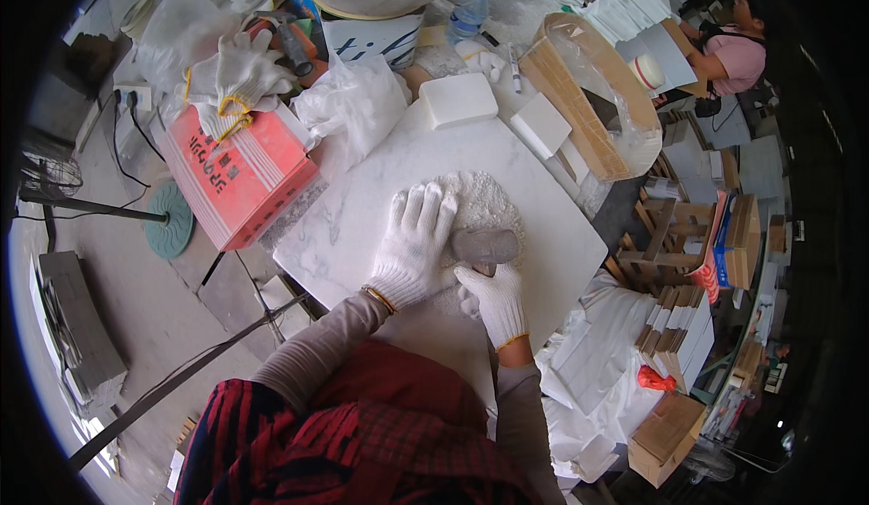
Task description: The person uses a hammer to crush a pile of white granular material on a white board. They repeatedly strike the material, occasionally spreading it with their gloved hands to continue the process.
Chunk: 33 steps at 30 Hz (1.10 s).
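My left hand [415,242], in a white knitted glove, lies flat with its fingers stretched out over a pile of white crumbs and powder [480,193]. Beside it, my right hand [493,299], gloved the same way, is closed round the short handle of a hammer. The blocky grey-brown head of the hammer [484,245] rests over the powder, close to my left fingers. Beneath everything is a pale marble slab [561,247]. Whether something lies under my left palm is hidden.
A red carton [237,179] stands left of the slab, with white gloves [237,78] on top. Along the far edge are a plastic bag [351,107], white blocks [458,100], a bottle [469,12] and an open cardboard box [593,98]. Another person [731,57] is at far right.
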Each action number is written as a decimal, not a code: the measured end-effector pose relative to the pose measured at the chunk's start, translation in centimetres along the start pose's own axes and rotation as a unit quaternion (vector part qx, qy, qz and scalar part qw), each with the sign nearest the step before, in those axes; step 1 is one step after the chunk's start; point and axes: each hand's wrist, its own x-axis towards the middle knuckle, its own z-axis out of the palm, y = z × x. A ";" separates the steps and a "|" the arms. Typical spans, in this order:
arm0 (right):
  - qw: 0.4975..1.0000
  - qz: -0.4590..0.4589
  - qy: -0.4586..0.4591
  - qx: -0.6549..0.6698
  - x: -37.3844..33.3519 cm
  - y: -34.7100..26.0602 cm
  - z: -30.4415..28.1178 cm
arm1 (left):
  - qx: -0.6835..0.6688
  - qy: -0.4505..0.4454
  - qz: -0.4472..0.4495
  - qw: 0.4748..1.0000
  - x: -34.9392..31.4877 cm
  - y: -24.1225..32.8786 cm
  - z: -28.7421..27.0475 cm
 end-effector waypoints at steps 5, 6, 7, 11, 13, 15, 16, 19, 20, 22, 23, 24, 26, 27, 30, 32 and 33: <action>0.996 -0.065 0.043 0.032 -3.0 -2.1 0.5 | -0.021 0.005 -0.004 1.000 0.2 0.2 -0.2; 0.993 -0.099 0.056 -0.021 -2.1 -0.5 0.1 | -0.018 0.002 0.001 1.000 0.5 0.3 -0.3; 0.986 -0.132 0.069 -0.070 0.0 2.7 -0.7 | -0.012 -0.001 0.007 1.000 0.5 0.5 -0.2; 0.976 -0.103 0.056 -0.185 1.1 3.1 -0.3 | 0.012 -0.025 -0.001 1.000 0.1 0.2 -0.1; 0.992 -0.021 0.029 -0.117 0.3 1.0 0.0 | -0.001 -0.011 -0.001 1.000 -0.1 0.0 0.3; 0.999 0.020 0.012 -0.030 -0.7 -0.6 0.2 | -0.012 -0.012 -0.005 1.000 -0.1 0.0 0.5; 1.000 0.019 0.009 -0.003 -1.0 -0.7 0.0 | -0.016 -0.021 -0.010 1.000 -0.1 0.0 0.5; 0.999 -0.006 0.012 0.045 -2.6 -2.3 -0.2 | -0.034 -0.018 -0.016 0.999 -0.2 0.0 0.5; 0.996 -0.057 0.028 0.060 -3.3 -2.3 0.2 | -0.040 -0.012 -0.016 0.999 -0.2 -0.1 0.4; 0.996 -0.064 0.045 -0.033 -1.8 -0.1 -0.2 | -0.019 -0.020 -0.006 1.000 0.2 0.2 0.1; 0.993 -0.065 0.060 -0.080 -0.6 1.5 -0.5 | -0.015 -0.024 0.001 1.000 0.4 0.4 0.1; 0.984 -0.116 0.069 -0.118 0.3 2.7 -0.4 | -0.024 -0.028 0.000 0.999 0.4 0.6 0.1; 0.970 -0.152 0.076 -0.176 1.8 4.3 -0.5 | -0.030 -0.025 -0.004 0.999 0.4 0.5 -0.2; 0.982 -0.112 0.048 -0.145 1.9 3.7 -0.2 | -0.031 -0.025 -0.010 0.999 0.0 0.1 -0.1; 1.000 0.009 -0.014 -0.018 0.6 0.7 0.1 | -0.015 -0.050 -0.020 0.998 -0.4 -0.3 -0.1; 1.000 -0.007 -0.002 0.010 -1.2 -0.7 -0.7 | 0.025 -0.048 0.009 0.998 -0.5 0.2 0.3; 0.999 -0.023 0.007 0.024 -2.2 -1.2 -0.8 | 0.033 -0.048 0.012 0.998 -0.5 0.2 0.3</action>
